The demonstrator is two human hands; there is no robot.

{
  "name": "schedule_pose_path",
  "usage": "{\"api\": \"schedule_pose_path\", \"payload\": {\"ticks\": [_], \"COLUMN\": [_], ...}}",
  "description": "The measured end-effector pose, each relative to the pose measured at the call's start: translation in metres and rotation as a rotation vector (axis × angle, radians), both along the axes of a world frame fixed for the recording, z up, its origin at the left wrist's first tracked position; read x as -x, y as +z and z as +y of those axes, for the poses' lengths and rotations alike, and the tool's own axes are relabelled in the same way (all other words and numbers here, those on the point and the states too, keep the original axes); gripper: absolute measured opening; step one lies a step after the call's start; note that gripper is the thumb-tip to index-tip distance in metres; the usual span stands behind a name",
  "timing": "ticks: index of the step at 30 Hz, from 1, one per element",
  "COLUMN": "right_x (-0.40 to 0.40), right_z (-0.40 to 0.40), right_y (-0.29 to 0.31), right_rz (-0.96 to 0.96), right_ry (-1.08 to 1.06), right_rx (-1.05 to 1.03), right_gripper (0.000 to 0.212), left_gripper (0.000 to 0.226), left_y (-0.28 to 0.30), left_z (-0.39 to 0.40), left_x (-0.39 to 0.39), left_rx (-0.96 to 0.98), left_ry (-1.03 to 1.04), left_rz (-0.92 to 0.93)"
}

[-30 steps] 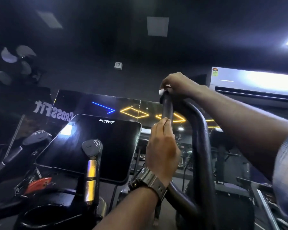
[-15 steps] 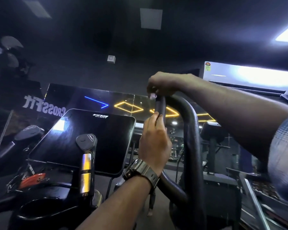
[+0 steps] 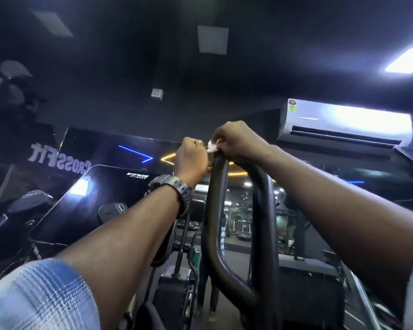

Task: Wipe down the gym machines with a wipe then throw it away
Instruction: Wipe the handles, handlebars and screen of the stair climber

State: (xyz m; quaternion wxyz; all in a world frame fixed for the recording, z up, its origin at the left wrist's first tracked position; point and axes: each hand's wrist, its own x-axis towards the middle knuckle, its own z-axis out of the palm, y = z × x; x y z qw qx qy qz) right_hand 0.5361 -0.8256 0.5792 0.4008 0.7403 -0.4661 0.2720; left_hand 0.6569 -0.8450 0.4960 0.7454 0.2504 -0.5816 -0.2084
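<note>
Ok so your right hand [image 3: 238, 141] is curled over the very top of the black handlebar loop [image 3: 215, 210] with the wipe [image 3: 211, 146] bunched under the fingers. Only a little white corner sticks out on the left side of that hand. Your left hand [image 3: 192, 159] is fisted up right beside it at the top of the left bar; it looks like it's gripping that bar, but the camera only gets the back of it, so I can't say for sure.

My tip: that wipe seems way too scrunched to do much. Spread it so more of it wraps round the tube, then squeeze and drag it down the loop, twisting as you go so you catch the back side too. Probably best to keep the left hand steadying the bar lower down, off the bit you're cleaning. The console screen [image 3: 91, 201] at the left likely still needs doing.
</note>
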Motion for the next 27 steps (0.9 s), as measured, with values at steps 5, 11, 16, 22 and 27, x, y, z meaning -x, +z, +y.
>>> {"api": "schedule_pose_path", "payload": {"ticks": [5, 11, 16, 22, 27], "right_x": [0.007, 0.017, 0.006, 0.012, 0.009], "right_z": [0.029, 0.04, 0.023, 0.077, 0.044], "right_y": [-0.059, -0.089, -0.097, -0.183, -0.119], "right_rz": [0.077, 0.075, -0.199, 0.018, -0.22], "right_ry": [0.078, 0.161, 0.17, 0.259, 0.131], "right_rx": [-0.058, -0.059, 0.12, -0.145, 0.101], "right_gripper": [0.022, 0.023, 0.021, 0.019, 0.024], "left_gripper": [0.036, 0.063, 0.066, 0.061, 0.065], "left_y": [-0.002, -0.024, -0.042, -0.073, -0.092], "left_z": [0.004, 0.003, 0.004, 0.013, 0.033], "left_x": [-0.008, -0.007, -0.002, -0.01, -0.008], "left_rx": [-0.081, -0.128, -0.116, -0.114, -0.15], "left_ry": [-0.254, -0.26, -0.271, -0.313, -0.226], "left_rz": [0.097, -0.032, -0.014, -0.083, -0.102]}}
